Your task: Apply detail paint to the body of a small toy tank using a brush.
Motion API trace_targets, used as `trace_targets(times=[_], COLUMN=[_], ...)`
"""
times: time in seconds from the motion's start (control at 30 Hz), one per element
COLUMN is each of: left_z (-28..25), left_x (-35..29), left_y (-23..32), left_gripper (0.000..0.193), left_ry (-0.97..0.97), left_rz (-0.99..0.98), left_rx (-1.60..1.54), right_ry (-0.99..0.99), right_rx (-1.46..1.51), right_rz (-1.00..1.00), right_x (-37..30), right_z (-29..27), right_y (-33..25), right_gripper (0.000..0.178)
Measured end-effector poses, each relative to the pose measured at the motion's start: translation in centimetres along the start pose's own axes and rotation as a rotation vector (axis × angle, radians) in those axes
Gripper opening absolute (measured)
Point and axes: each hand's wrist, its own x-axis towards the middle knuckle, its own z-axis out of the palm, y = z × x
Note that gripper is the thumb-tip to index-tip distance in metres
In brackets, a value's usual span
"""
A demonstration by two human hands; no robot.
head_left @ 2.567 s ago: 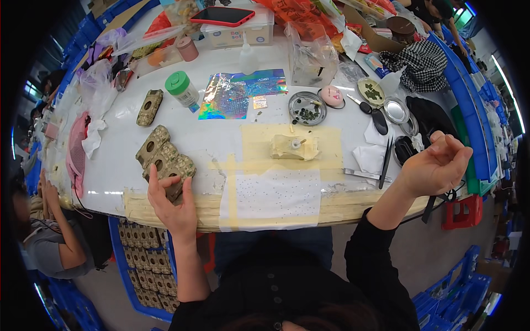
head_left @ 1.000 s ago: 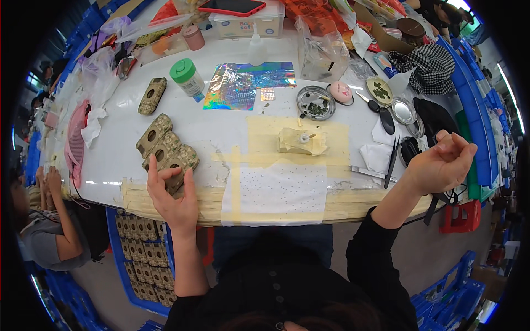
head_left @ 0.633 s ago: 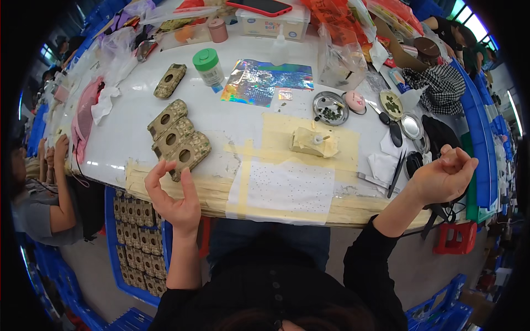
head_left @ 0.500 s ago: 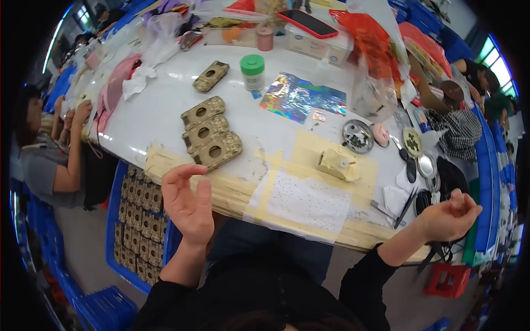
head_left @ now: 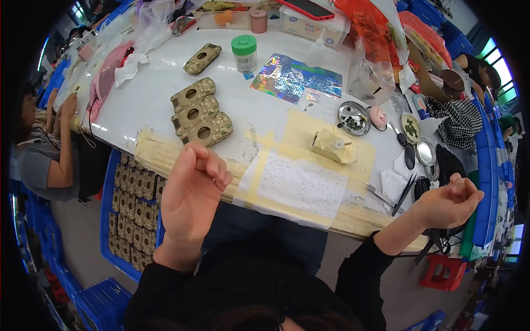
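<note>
My left hand [head_left: 193, 193] is raised in front of the table's near edge, palm up. Its fingers are loosely bent and apart, with nothing seen in them. Just beyond it lie three camouflage-patterned shells with round holes, side by side; the nearest shell [head_left: 206, 131] is closest to my fingertips. A fourth camouflage shell [head_left: 202, 58] lies farther back. At the right, my right hand [head_left: 450, 205] hovers by the table edge, fingers curled in with nothing visible in them. Near it are black tweezers [head_left: 405, 194] and a grey metal tool [head_left: 385, 198].
A dotted white sheet [head_left: 295, 185] is taped down in front of a tape-covered block [head_left: 333, 146]. Behind are a metal dish of dark bits [head_left: 353, 118], iridescent film [head_left: 298, 77] and a green-lidded jar [head_left: 244, 53]. A blue crate [head_left: 106, 243] of shells stands lower left. People sit nearby.
My left hand has turned, and its fingers have curled more. My right hand stays in nearly the same place, still curled. The view has shifted slightly, moving the table items up and left.
</note>
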Motion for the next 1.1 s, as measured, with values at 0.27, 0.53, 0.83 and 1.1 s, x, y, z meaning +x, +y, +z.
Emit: trace_targets(times=[0.27,0.53,0.83,1.1], left_z=[-1.4,3.3,8.1,1.9], left_x=[-5.0,-6.4,-8.9,-6.6], left_y=[-2.6,-2.3,-2.8,-5.0], left_gripper=[0.037,0.053,0.065,0.043], left_ry=[-0.274,-0.581,-0.612,-0.615], left_rz=[-0.856,-1.181,-1.181,-1.414], left_rx=[-0.019,-0.181,-0.304,-0.377], right_ry=[-0.051,-0.059,-0.094,-0.206], right_rx=[0.001,0.018,0.088,0.179], right_rz=[0.005,-0.042,0.009,0.014], right_x=[-0.2,0.7,0.1,0.5], right_z=[0.4,-0.3,0.3,-1.1], right_y=[0.2,0.9,1.1,0.6], right_gripper=[0.041,0.035,0.033,0.034])
